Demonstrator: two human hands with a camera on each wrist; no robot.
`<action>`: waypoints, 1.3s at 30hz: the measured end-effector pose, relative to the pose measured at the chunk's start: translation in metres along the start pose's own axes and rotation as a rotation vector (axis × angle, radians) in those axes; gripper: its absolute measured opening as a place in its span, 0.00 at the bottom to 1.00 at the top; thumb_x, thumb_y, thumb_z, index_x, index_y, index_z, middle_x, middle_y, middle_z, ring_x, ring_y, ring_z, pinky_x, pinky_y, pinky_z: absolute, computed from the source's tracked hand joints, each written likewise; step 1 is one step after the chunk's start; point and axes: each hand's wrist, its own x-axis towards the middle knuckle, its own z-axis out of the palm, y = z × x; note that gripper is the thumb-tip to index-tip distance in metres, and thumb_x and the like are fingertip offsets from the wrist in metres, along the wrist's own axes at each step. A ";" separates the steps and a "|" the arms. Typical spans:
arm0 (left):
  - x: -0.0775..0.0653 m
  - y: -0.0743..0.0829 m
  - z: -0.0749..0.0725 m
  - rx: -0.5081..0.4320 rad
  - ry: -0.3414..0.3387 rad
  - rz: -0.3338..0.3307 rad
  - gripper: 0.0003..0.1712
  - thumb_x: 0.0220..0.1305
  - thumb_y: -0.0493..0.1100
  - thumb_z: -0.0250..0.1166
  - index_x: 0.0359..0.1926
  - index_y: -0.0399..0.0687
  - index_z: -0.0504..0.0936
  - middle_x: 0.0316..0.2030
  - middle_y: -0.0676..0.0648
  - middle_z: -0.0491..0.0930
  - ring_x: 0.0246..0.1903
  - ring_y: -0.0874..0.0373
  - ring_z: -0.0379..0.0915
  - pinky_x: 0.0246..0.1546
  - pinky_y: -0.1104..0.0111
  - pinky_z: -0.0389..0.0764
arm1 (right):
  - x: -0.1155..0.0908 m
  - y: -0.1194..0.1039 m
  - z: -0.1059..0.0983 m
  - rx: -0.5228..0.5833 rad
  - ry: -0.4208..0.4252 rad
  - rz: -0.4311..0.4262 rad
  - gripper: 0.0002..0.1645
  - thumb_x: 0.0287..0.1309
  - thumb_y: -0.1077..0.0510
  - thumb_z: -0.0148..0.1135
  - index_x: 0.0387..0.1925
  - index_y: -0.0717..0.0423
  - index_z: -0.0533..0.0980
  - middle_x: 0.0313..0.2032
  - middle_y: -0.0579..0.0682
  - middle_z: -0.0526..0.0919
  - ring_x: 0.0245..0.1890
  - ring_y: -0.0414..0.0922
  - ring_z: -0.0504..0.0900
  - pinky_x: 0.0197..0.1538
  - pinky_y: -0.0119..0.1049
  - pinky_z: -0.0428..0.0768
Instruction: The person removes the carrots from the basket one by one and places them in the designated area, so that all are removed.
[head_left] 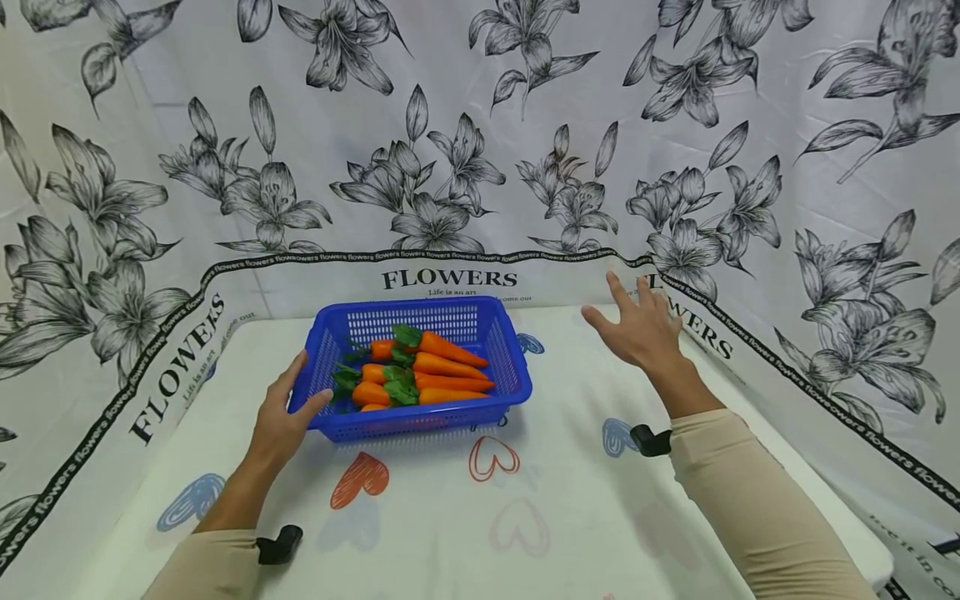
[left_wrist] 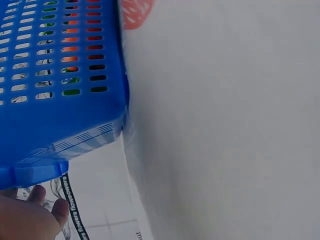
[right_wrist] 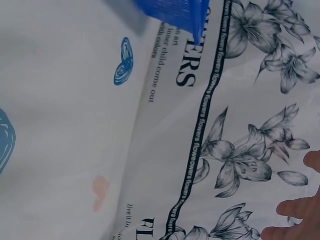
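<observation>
A white curtain (head_left: 570, 83) printed with dark flowers hangs behind and along the sides of the tabletop (head_left: 585, 533), whose pale cover bears scattered hearts. The blue basket (head_left: 450, 414) is on the tabletop, left of its middle and near the far edge. The person's sleeves (head_left: 750, 500) are beige. The right hand (head_left: 641, 325) is raised to the right of the basket, well apart from it, fingers spread and its grip wide, holding nothing. The left hand (head_left: 281, 421) is at the basket's left end, thumb by the near rim; with the wrist view cropping it, whether its grip closes on the rim cannot be told. Orange carrots (head_left: 450, 383) lie in the basket, several pointing right, with green leaves (head_left: 401, 387) among them.
</observation>
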 end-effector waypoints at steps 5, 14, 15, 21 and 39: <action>-0.002 -0.007 0.000 -0.045 -0.023 0.002 0.39 0.57 0.53 0.54 0.66 0.63 0.44 0.64 0.45 0.46 0.58 0.37 0.47 0.47 0.39 0.55 | 0.000 -0.001 0.005 0.004 -0.016 0.001 0.46 0.44 0.21 0.32 0.64 0.28 0.36 0.65 0.59 0.37 0.59 0.67 0.37 0.46 0.72 0.35; -0.003 -0.012 0.004 -0.073 -0.027 -0.010 0.42 0.56 0.50 0.57 0.66 0.63 0.44 0.64 0.44 0.46 0.57 0.37 0.46 0.46 0.38 0.55 | -0.002 -0.003 0.010 0.015 -0.038 0.002 0.47 0.44 0.22 0.33 0.64 0.29 0.37 0.65 0.58 0.36 0.60 0.66 0.38 0.47 0.71 0.36; -0.003 -0.012 0.004 -0.076 -0.027 -0.015 0.42 0.56 0.50 0.57 0.66 0.63 0.44 0.64 0.44 0.46 0.57 0.37 0.46 0.46 0.38 0.55 | -0.002 -0.003 0.010 0.014 -0.040 -0.001 0.47 0.44 0.22 0.33 0.64 0.30 0.37 0.65 0.58 0.36 0.59 0.66 0.38 0.47 0.71 0.36; -0.003 -0.012 0.005 -0.078 -0.037 -0.054 0.43 0.55 0.51 0.58 0.66 0.63 0.44 0.62 0.39 0.47 0.55 0.35 0.49 0.45 0.38 0.57 | -0.001 -0.006 0.011 0.016 -0.047 -0.015 0.47 0.44 0.22 0.33 0.64 0.30 0.36 0.65 0.58 0.35 0.60 0.66 0.37 0.47 0.71 0.38; 0.000 -0.026 0.007 -0.188 0.003 0.015 0.29 0.53 0.46 0.61 0.54 0.44 0.61 0.63 0.60 0.48 0.62 0.52 0.40 0.53 0.45 0.52 | 0.006 -0.050 -0.009 0.105 0.034 -0.201 0.44 0.49 0.28 0.42 0.65 0.31 0.41 0.65 0.55 0.39 0.61 0.61 0.40 0.51 0.67 0.44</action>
